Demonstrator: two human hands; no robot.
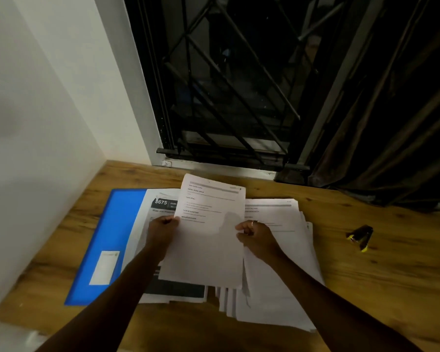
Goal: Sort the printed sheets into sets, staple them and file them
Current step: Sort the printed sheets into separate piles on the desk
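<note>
Your left hand [163, 226] and right hand [254, 235] each pinch a side edge of one printed sheet [208, 240], raised over the loose pile [285, 252] so its heading reads clearly, I think for choosing its set; stapler [361, 237] and blue folder [104, 237] wait beside.

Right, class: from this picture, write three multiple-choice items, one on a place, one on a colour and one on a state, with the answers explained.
1. Where does the stapler lie?
A) on the window sill
B) on the desk, right of the pile of sheets
C) on the floor

2. What colour is the folder?
A) red
B) green
C) blue

3. What state is the raised sheet in?
A) gripped at both side edges
B) lying flat on the desk
C) folded in half

Answers:
1 B: it rests on bare wood beside the pile.
2 C: its cover is bright blue.
3 A: the left hand and the right hand each pinch an edge.
</note>
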